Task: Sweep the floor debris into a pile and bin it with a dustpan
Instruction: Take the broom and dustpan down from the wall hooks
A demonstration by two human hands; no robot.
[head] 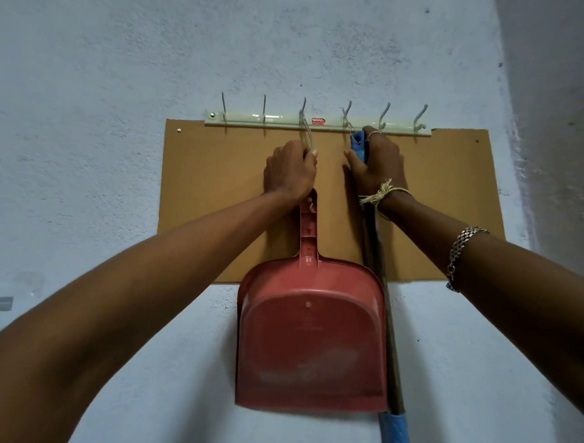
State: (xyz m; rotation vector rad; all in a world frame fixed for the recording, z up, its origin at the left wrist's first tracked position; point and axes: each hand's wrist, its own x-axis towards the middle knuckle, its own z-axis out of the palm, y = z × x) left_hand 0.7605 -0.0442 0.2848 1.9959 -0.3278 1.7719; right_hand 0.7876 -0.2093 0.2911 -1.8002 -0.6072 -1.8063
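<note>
A red plastic dustpan (pixel 310 334) hangs flat against the wall, handle up, its string looped over a hook of the pale green hook rail (pixel 272 117). My left hand (pixel 290 171) grips the top of the dustpan handle. Beside it on the right hangs a broom (pixel 386 351) with a blue handle tip, its loop on the neighbouring hook. My right hand (pixel 380 160) grips the broom's blue top end just under the rail. The broom's lower part runs out of the bottom of the view.
The rail is screwed over a brown board (pixel 216 198) fixed to a pale blue wall (pixel 110 78). Several hooks on the rail hold nothing. A wall corner (pixel 515 144) runs down the right side.
</note>
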